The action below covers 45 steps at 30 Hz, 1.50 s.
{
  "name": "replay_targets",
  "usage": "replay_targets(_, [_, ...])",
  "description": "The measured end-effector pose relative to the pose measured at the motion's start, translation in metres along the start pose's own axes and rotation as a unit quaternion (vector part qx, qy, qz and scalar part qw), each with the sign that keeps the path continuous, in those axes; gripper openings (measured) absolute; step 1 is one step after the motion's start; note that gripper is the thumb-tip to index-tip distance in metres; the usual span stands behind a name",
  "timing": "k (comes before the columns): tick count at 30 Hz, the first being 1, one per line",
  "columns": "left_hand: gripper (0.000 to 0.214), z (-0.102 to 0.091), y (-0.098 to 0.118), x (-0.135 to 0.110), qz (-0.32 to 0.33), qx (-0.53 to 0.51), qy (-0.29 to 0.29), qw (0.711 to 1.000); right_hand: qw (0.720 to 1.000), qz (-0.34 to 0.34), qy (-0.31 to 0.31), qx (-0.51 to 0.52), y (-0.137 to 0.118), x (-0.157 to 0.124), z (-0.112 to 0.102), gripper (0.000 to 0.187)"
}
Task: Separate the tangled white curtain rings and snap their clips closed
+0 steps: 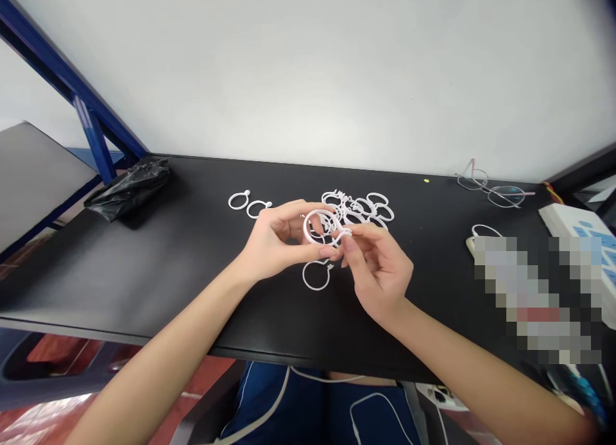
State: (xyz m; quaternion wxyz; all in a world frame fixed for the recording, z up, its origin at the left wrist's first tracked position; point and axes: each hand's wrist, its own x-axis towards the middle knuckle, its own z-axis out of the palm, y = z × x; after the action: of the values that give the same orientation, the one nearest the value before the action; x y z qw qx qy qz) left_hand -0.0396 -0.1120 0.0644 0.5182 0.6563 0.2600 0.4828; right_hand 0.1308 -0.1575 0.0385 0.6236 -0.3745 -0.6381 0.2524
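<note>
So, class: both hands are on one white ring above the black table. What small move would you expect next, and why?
Probably pressing the ring's ends together. The left hand steadies its loop while the right hand pinches at its clasp end; two separate rings lie left and a pile waits behind.

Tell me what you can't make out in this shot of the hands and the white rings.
Head view only:
- White ring held by left hand and right hand: whether its clasp is open is hidden by fingers.
- Pile of rings: count unclear, overlapping and partly behind the hands.
- Pixelated patch: contents blurred out.
- White box: cut by right edge.
</note>
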Motion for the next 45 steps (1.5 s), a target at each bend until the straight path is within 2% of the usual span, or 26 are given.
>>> replay_targets(4, [0.038,-0.002,0.000,0.001,0.037,0.039,0.014,0.998,0.999,-0.041,-0.010,-0.023,0.000,0.001,-0.003,0.019])
replay_targets(9, [0.042,-0.001,-0.001,0.000,0.064,0.071,0.021,0.995,0.991,-0.103,0.025,-0.078,0.000,0.004,-0.004,0.023])
replay_targets(14, [0.045,0.002,-0.002,-0.003,0.071,0.127,0.063,0.987,0.994,-0.083,0.035,-0.068,0.003,0.005,-0.004,0.027])
replay_targets(17, [0.047,0.005,-0.003,-0.004,0.078,0.152,0.065,0.983,0.995,-0.074,0.044,-0.055,0.005,0.004,-0.003,0.024])
replay_targets(22, [0.045,0.010,-0.001,-0.005,0.129,0.193,0.082,0.969,0.992,-0.091,0.061,-0.067,0.004,0.004,-0.003,0.021])
replay_targets(28, [0.042,0.010,0.001,-0.008,0.155,0.239,0.057,0.957,0.989,-0.114,0.062,-0.075,0.003,0.002,-0.005,0.024])
replay_targets(37, [0.044,0.008,-0.002,-0.008,0.241,0.317,0.037,0.917,0.986,-0.145,0.045,-0.074,0.003,0.002,-0.006,0.034])
replay_targets(45, [0.047,0.011,-0.012,-0.011,0.249,0.312,0.005,0.917,0.985,-0.150,0.042,-0.071,0.001,0.002,-0.006,0.033])
